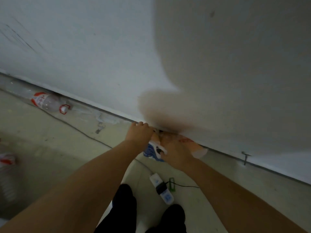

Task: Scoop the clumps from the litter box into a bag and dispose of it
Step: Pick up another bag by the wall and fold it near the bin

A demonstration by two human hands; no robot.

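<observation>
A crumpled plastic bag, white and blue with a translucent orange part, lies on the floor against the base of the white wall. My left hand reaches to its upper left edge with curled fingers and grips the plastic there. My right hand lies over the bag's middle, fingers bent into the plastic near a white handle loop. A large blurred shadow covers the wall above the bag. No litter box or scoop is in view.
A white power strip with a black plug and cable lies on the floor by my feet, a green item beside it. A clear bottle with a red label lies along the wall at left. Another bottle sits at the left edge.
</observation>
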